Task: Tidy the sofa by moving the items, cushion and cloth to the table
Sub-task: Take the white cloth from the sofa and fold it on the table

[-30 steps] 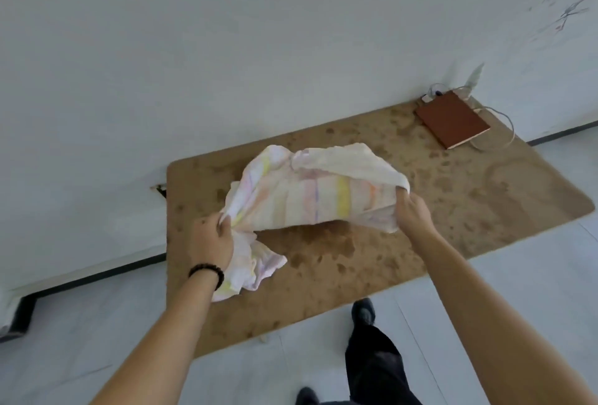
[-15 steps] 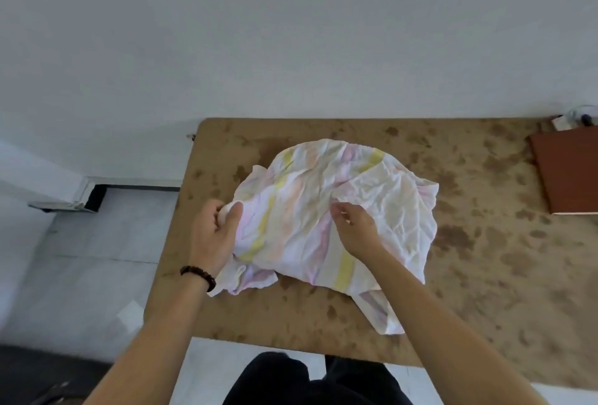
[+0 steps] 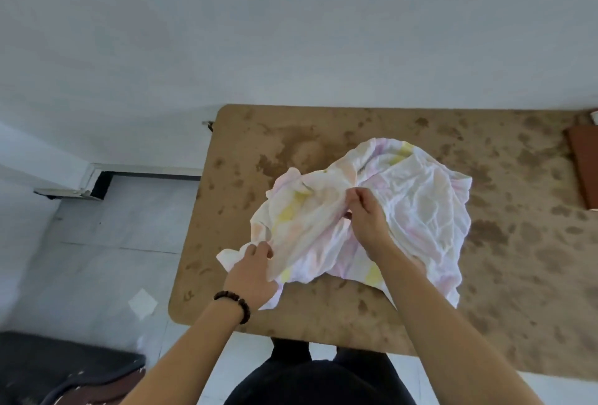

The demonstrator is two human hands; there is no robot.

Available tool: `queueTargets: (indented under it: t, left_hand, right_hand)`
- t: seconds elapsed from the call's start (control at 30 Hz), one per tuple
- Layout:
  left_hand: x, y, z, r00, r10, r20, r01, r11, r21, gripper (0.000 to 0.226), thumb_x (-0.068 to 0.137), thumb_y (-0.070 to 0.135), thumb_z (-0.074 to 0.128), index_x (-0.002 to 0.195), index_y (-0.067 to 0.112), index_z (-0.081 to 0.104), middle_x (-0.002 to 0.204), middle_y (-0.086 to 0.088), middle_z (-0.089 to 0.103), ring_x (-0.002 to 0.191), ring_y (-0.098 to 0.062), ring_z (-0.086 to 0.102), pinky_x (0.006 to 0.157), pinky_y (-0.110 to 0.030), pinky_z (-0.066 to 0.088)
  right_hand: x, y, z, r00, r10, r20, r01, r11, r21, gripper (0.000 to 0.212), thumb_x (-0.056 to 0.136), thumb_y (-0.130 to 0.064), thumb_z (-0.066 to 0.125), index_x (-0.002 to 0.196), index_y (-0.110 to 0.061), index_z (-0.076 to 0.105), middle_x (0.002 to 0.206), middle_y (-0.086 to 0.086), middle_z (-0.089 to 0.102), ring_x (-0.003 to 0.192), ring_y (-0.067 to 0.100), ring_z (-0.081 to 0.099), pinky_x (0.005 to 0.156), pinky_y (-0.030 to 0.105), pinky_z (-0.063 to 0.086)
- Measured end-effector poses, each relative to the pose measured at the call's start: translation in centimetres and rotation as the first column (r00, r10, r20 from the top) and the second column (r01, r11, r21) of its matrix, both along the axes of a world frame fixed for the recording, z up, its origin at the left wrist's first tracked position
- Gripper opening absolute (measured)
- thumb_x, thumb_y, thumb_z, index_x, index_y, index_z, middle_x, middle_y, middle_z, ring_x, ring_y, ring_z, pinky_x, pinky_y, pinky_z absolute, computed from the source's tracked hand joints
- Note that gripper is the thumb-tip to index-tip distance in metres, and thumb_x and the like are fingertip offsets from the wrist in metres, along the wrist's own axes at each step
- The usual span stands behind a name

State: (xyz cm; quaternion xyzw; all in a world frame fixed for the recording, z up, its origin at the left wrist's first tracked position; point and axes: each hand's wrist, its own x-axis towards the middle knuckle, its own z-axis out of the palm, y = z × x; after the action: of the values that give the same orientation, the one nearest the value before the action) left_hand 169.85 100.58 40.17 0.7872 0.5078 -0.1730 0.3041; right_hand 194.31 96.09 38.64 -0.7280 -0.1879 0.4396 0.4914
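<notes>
Cloth (image 3: 420, 210) lying crumpled on the table (image 3: 517, 275): my left hand (image 3: 250, 272) grips its corner, my right hand (image 3: 369, 220) pinches a fold just beyond; setting-down step, I judge, next needing both grips released.

No text, label, brand, number or sign can be read: none on the cloth (image 3: 420, 204), the table (image 3: 323, 314), or the brown notebook (image 3: 584, 168) at the table's right edge.
</notes>
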Motion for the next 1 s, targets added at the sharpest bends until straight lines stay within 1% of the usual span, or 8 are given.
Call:
queueTargets:
  t: [0.1, 0.23, 0.33, 0.47, 0.63, 0.73, 0.87, 1.0]
  left_hand:
    - [-1.0, 0.5, -1.0, 0.999, -0.029, 0.045, 0.026, 0.998, 0.065, 0.024, 0.081, 0.031, 0.056, 0.101, 0.022, 0.046, 0.093, 0.003, 0.055, 0.080, -0.022, 0.057, 0.064, -0.033, 0.048]
    - [-1.1, 0.4, -2.2, 0.970, -0.239, 0.038, 0.228, 0.955, 0.192, 0.014, 0.082, 0.034, 0.056, 0.087, 0.020, 0.056, 0.080, 0.004, 0.054, 0.090, -0.022, 0.054, 0.061, -0.032, 0.036]
    - [-1.2, -0.8, -2.6, 0.946, -0.313, 0.086, 0.293, 0.937, 0.192, 0.018, 0.081, 0.032, 0.059, 0.081, 0.022, 0.045, 0.080, 0.005, 0.047, 0.088, -0.024, 0.050, 0.064, -0.033, 0.030]
    - [-2.5, -2.2, -2.8, 0.941, -0.227, 0.250, 0.225, 0.974, 0.036, 0.018, 0.081, 0.023, 0.056, 0.089, 0.021, 0.040, 0.089, 0.004, 0.047, 0.086, -0.020, 0.045, 0.066, -0.031, 0.035]
    - [-4.0, -3.0, -2.4, 0.979, -0.109, 0.174, 0.136, 0.979, -0.149, 0.068, 0.071, 0.072, 0.063, 0.123, 0.035, 0.037, 0.102, 0.015, 0.056, 0.092, -0.011, 0.058, 0.073, -0.023, 0.045]
    - [-4.4, -2.2, -3.1, 0.983, 0.103, 0.155, -0.081, 0.987, -0.141, 0.077, 0.084, 0.074, 0.044, 0.145, 0.033, 0.021, 0.106, 0.002, 0.069, 0.083, -0.014, 0.064, 0.072, -0.029, 0.050]
    - [-4.1, -0.5, -5.1, 0.982, 0.161, 0.097, -0.160, 0.987, -0.019, 0.078, 0.092, 0.061, 0.046, 0.154, 0.034, 0.008, 0.116, -0.005, 0.064, 0.098, -0.025, 0.065, 0.078, -0.033, 0.052]
    - [-2.9, -0.1, -5.8, 0.999, -0.007, 0.032, 0.006, 0.999, 0.045, 0.037, 0.093, 0.049, 0.055, 0.120, 0.026, 0.065, 0.114, -0.001, 0.047, 0.106, -0.023, 0.056, 0.082, -0.035, 0.052]
  right_hand:
    - [0.8, -3.3, 0.4, 0.866, -0.446, -0.225, 0.463, 0.886, 0.025, 0.021, 0.106, -0.031, 0.044, 0.103, -0.014, 0.056, 0.091, 0.000, 0.055, 0.081, 0.016, 0.055, 0.077, 0.033, 0.052]
    - [0.5, -9.2, -1.4, 0.806, -0.582, 0.107, 0.572, 0.720, -0.393, 0.027, 0.098, -0.017, 0.042, 0.121, -0.016, 0.057, 0.095, -0.001, 0.058, 0.100, 0.028, 0.058, 0.082, 0.039, 0.051]
    - [-1.4, -11.4, -1.6, 0.850, -0.410, 0.332, 0.527, 0.624, -0.577, 0.048, 0.092, -0.016, 0.049, 0.140, -0.019, 0.045, 0.139, 0.010, 0.048, 0.123, 0.036, 0.050, 0.097, 0.046, 0.046]
    - [-4.2, -8.2, -1.2, 0.806, -0.134, 0.577, 0.405, 0.836, -0.371, 0.050, 0.094, -0.030, 0.061, 0.141, -0.022, 0.043, 0.154, 0.007, 0.028, 0.140, 0.032, 0.031, 0.114, 0.048, 0.031]
    - [-6.7, -3.0, -2.8, 0.875, 0.351, 0.332, -0.114, 0.818, -0.564, 0.073, 0.093, -0.057, 0.055, 0.151, -0.020, 0.034, 0.154, 0.007, 0.034, 0.139, 0.030, 0.039, 0.108, 0.043, 0.040]
    - [-7.0, -3.4, -3.9, 0.830, 0.510, 0.224, -0.261, 0.710, -0.654, 0.038, 0.102, -0.037, 0.049, 0.133, -0.016, 0.054, 0.133, 0.011, 0.056, 0.123, 0.031, 0.054, 0.095, 0.037, 0.046]
    - [-7.5, -6.8, -3.6, 0.917, 0.086, 0.390, 0.084, 0.913, -0.399, 0.022, 0.106, -0.030, 0.038, 0.109, -0.017, 0.056, 0.109, 0.003, 0.059, 0.089, 0.018, 0.053, 0.080, 0.031, 0.039]
    - [-7.1, -9.1, -3.9, 0.892, -0.403, 0.203, 0.447, 0.853, -0.268, 0.013, 0.102, -0.031, 0.039, 0.095, -0.030, 0.049, 0.099, 0.003, 0.060, 0.097, 0.027, 0.059, 0.092, 0.052, 0.053]
